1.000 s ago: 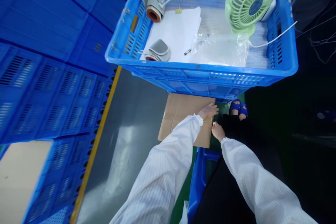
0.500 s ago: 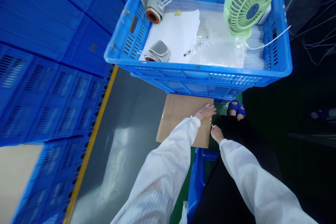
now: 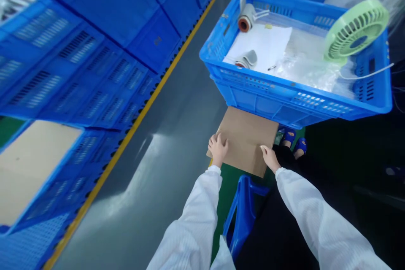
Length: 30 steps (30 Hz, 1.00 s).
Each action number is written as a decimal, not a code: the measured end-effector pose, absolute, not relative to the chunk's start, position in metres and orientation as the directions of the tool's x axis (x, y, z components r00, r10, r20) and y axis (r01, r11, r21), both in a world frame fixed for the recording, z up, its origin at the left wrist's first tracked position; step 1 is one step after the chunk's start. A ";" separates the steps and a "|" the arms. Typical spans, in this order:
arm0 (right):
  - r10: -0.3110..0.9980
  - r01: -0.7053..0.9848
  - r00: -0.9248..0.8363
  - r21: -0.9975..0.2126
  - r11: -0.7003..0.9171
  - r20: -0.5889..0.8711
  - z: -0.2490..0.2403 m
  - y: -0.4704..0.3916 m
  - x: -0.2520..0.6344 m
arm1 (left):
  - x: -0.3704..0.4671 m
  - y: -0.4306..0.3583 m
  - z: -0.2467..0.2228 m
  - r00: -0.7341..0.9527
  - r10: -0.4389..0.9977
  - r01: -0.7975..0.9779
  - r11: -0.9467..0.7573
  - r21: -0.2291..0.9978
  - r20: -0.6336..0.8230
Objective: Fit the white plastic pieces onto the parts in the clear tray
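Head view: both hands (image 3: 217,148) (image 3: 270,157) grip flat brown cardboard (image 3: 245,139).

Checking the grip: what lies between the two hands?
Only bare cardboard sheet spans between left hand and right hand, head view.

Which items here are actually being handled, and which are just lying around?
In hand: cardboard sheet, left hand on its left edge, right hand on its right edge.

Lying about: blue crate, green fan, two tape rolls, white paper, plastic bags, stacked blue crates, blue slippers.
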State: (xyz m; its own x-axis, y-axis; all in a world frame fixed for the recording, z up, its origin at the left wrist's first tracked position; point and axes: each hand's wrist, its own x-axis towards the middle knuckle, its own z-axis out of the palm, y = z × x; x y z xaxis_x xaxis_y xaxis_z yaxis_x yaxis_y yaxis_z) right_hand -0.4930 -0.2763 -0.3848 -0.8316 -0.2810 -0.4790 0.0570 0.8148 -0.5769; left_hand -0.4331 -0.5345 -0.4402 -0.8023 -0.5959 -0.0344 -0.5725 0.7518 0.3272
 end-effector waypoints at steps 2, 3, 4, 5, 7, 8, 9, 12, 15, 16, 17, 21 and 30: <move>-0.334 -0.013 -0.822 -0.571 0.821 -0.461 -0.384 -0.288 -0.494 | -0.423 -0.549 -0.446 -0.768 -0.637 -0.611 0.700 0.370 -0.064; -0.356 -0.046 -0.817 -0.566 0.823 -0.453 -0.383 -0.294 -0.496 | -0.420 -0.554 -0.448 -0.762 -0.643 -0.614 0.686 0.391 -0.068; -0.377 -0.077 -0.812 -0.559 0.826 -0.445 -0.382 -0.300 -0.499 | -0.418 -0.558 -0.450 -0.761 -0.645 -0.609 0.678 0.412 -0.063; -0.398 -0.108 -0.805 -0.551 0.827 -0.439 -0.381 -0.307 -0.503 | -0.417 -0.561 -0.452 -0.761 -0.647 -0.601 0.673 0.430 -0.052; -0.439 -0.171 -0.788 -0.532 0.829 -0.432 -0.378 -0.320 -0.513 | -0.417 -0.562 -0.456 -0.756 -0.654 -0.586 0.660 0.470 -0.024; -0.461 -0.203 -0.776 -0.522 0.829 -0.431 -0.376 -0.328 -0.520 | -0.417 -0.562 -0.458 -0.750 -0.662 -0.581 0.651 0.489 -0.010; -0.484 -0.237 -0.762 -0.511 0.826 -0.430 -0.375 -0.336 -0.527 | -0.417 -0.562 -0.460 -0.742 -0.671 -0.577 0.640 0.508 0.003; -0.563 -0.347 -0.710 -0.486 0.802 -0.423 -0.373 -0.367 -0.552 | -0.418 -0.563 -0.467 -0.726 -0.688 -0.558 0.614 0.558 0.030; -0.650 -0.456 -0.642 -0.478 0.751 -0.408 -0.374 -0.409 -0.578 | -0.418 -0.567 -0.472 -0.726 -0.686 -0.535 0.602 0.592 0.042; -0.678 -0.490 -0.615 -0.479 0.728 -0.402 -0.376 -0.425 -0.586 | -0.418 -0.569 -0.473 -0.725 -0.688 -0.533 0.598 0.598 0.041; -0.706 -0.523 -0.586 -0.481 0.704 -0.396 -0.378 -0.442 -0.593 | -0.417 -0.571 -0.474 -0.724 -0.689 -0.531 0.595 0.604 0.041; -0.810 -0.639 -0.436 -0.499 0.585 -0.392 -0.392 -0.511 -0.618 | -0.416 -0.576 -0.476 -0.737 -0.672 -0.490 0.605 0.628 0.072; -0.846 -0.750 -0.146 -0.501 0.432 -0.512 -0.420 -0.605 -0.650 | -0.416 -0.583 -0.482 -0.717 -0.691 -0.477 0.577 0.663 0.085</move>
